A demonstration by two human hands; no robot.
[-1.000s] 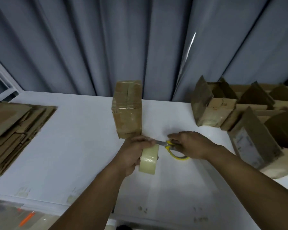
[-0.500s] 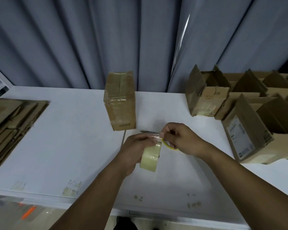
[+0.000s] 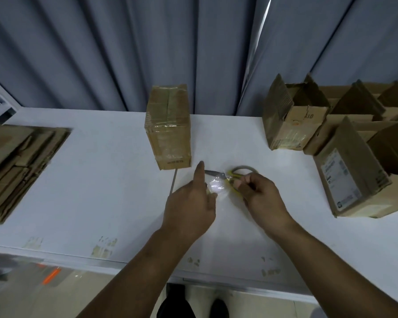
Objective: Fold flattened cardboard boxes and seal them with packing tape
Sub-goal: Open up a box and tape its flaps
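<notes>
Fingers (image 3: 245, 180) of the right hand (image 3: 262, 199) are curled tight, pinching one end of a clear strip of packing tape (image 3: 217, 187). The left hand (image 3: 189, 207) holds the other end. Its index finger points straight up toward the sealed box (image 3: 168, 136), and its other fingers (image 3: 211, 198) are curled around the tape. Only a sliver of the roll shows under that hand. Both hands hover over the white counter (image 3: 106, 180), just in front of the sealed box and slightly to its right, with the tape stretched between them.

One pair of scissors (image 3: 218, 174) with yellow handles lies on the counter just behind the tape, between the hands and the sealed box. The blades are closed and point left.

The sealed box is the only one of its kind. It stands upright, with glossy tape across its front and top.

Well to the left of it lies one pile of flattened cardboard (image 3: 19, 166). Well to the right is a cluster of open boxes (image 3: 294, 125) with their flaps raised. There are at least four, and those at the back overlap too much to count.

Behind the sealed box hangs a grey curtain (image 3: 101, 53).
</notes>
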